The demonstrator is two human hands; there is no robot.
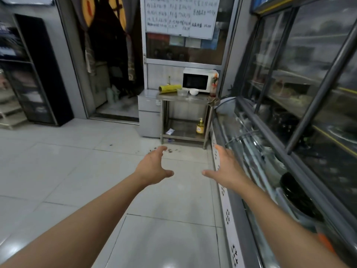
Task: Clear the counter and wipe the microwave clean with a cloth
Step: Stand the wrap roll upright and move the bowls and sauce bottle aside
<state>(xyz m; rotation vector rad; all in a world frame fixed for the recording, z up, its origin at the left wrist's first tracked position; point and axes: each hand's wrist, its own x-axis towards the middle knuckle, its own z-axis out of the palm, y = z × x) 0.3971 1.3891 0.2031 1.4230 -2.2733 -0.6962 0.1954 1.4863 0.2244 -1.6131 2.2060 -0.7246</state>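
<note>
Stood well back from the work, both arms stretched forward over pale floor tiles (81, 167). Left hand (154, 167) spread, fingers loosely splayed, holding nothing; right hand (228, 169) likewise spread and bare, probably raised in readiness for the reach rather than for any grip. Far ahead of the left hand: a dark doorway (114, 74). Ahead between both hands, well apart from them: a steel counter (185, 98) carrying a yellow roll (170, 88), a clear tub (182, 92), a white bowl (194, 91) and, at the back, the white microwave (200, 80), likely parked there against the wall. No cloth made out. Beside the right hand: a long glass display case (270, 151)
</note>
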